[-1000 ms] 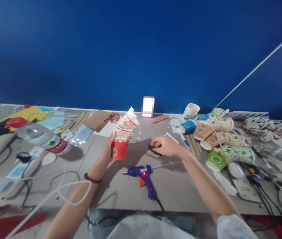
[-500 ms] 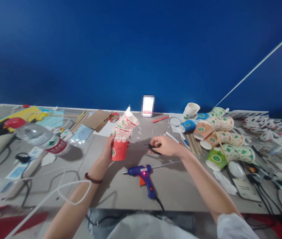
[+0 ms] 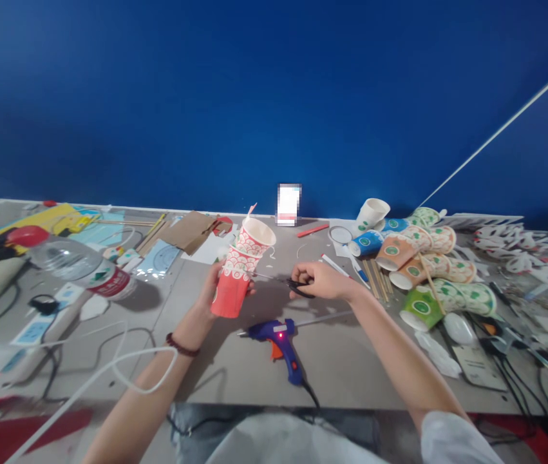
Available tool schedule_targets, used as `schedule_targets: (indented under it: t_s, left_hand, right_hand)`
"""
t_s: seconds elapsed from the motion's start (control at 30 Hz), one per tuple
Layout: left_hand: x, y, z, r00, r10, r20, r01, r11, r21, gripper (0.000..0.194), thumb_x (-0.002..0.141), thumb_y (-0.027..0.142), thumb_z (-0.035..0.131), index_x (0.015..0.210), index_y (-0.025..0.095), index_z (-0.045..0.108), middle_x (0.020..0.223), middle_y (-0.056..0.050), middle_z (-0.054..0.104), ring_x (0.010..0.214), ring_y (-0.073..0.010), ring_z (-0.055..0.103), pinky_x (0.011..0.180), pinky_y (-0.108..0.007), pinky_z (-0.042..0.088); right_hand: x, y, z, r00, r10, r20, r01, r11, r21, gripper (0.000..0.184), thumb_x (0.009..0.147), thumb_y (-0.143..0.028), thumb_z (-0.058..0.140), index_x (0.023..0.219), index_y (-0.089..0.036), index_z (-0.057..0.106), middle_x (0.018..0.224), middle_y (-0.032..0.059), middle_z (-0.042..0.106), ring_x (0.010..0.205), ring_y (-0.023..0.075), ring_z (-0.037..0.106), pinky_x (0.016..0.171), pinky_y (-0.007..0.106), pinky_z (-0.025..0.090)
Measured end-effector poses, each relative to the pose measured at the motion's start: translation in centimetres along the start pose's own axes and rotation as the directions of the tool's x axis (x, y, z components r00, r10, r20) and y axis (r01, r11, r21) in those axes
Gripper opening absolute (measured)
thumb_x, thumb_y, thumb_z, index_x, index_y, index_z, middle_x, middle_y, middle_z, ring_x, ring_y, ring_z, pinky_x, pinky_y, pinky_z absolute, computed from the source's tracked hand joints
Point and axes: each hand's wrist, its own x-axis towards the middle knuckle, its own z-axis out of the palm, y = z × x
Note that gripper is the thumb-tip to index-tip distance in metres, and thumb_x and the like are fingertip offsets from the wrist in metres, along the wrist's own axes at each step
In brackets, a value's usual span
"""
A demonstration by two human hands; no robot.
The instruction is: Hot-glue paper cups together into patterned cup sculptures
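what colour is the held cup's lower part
Red; the cup shows best in the head view.

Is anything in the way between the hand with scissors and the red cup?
Nothing visible. The scissors in the right hand point toward the red cup in the left hand; the glue gun lies nearer the person's body.

A single head-worn camera gives the view, looking forward and down from above the near side of the bench (image 3: pixel 351 374). The wearer's light top (image 3: pixel 274 444) enters at the bottom edge, and the left forearm (image 3: pixel 133 409) and right forearm (image 3: pixel 394 361) reach inward from below. The left hand (image 3: pixel 208 290) and right hand (image 3: pixel 322 280) appear near mid-picture, at close-to-middle range. The framing is wide, spanning the bench, with the blue wall (image 3: pixel 274 96) behind filling the upper part.
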Motion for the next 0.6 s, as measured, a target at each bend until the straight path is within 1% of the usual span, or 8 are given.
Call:
schedule_targets:
  t_s: [0.1,0.17,0.37,0.5,0.6]
  left_hand:
    - [-0.3,0.1,0.2,0.998,-0.04,0.046,0.039,0.999,0.02,0.048,0.085,0.047,0.049,0.104,0.006,0.067,0.087,-0.016,0.073,0.067,-0.0234,0.068,0.066,-0.038,0.059]
    - [-0.5,0.2,0.5,0.997,-0.053,0.058,0.051,0.998,0.029,0.047,0.086,0.046,0.05,0.103,0.006,0.067,0.089,-0.017,0.073,0.067,-0.0231,0.068,0.065,-0.038,0.059]
    - [-0.6,0.4,1.1,0.996,-0.088,0.01,0.087,0.995,0.043,0.042,0.087,0.044,0.049,0.102,0.009,0.067,0.087,-0.014,0.074,0.066,-0.0229,0.069,0.066,-0.038,0.059]
    - [-0.5,0.6,1.4,0.997,-0.071,-0.026,0.072,0.997,0.042,0.04,0.087,0.044,0.049,0.097,0.009,0.067,0.081,-0.013,0.073,0.065,-0.0221,0.068,0.067,-0.036,0.059]
    - [-0.5,0.7,1.5,0.998,-0.062,-0.018,0.063,0.997,0.05,0.04,0.087,0.045,0.05,0.096,0.01,0.068,0.081,-0.012,0.073,0.065,-0.0211,0.068,0.068,-0.035,0.059]
  right_hand:
    - [0.3,0.2,0.1,0.999,0.01,0.044,-0.012,0.999,0.034,0.022,0.075,-0.034,0.069,0.083,-0.021,0.053,0.064,-0.0039,0.063,0.058,0.0114,0.055,0.055,0.022,0.033]
    - [0.4,0.3,0.2,0.999,0.011,0.039,-0.012,0.999,0.036,0.026,0.073,-0.036,0.072,0.083,-0.021,0.053,0.062,-0.0057,0.06,0.057,0.0106,0.052,0.055,0.022,0.034]
    - [0.5,-0.1,1.0,1.0,-0.002,0.028,0.001,0.999,0.044,0.036,0.069,-0.041,0.077,0.083,-0.021,0.051,0.062,-0.0085,0.051,0.057,0.0089,0.044,0.056,0.022,0.034]
    - [0.5,-0.5,1.9,0.999,-0.037,0.0,0.037,0.999,0.031,0.038,0.069,-0.042,0.078,0.079,-0.022,0.047,0.059,-0.0107,0.04,0.055,0.0081,0.035,0.053,0.022,0.03]
    - [0.7,-0.4,2.4,0.999,-0.039,0.003,0.039,0.998,0.043,0.04,0.07,-0.043,0.077,0.078,-0.022,0.044,0.058,-0.0111,0.038,0.054,0.008,0.033,0.053,0.022,0.03]
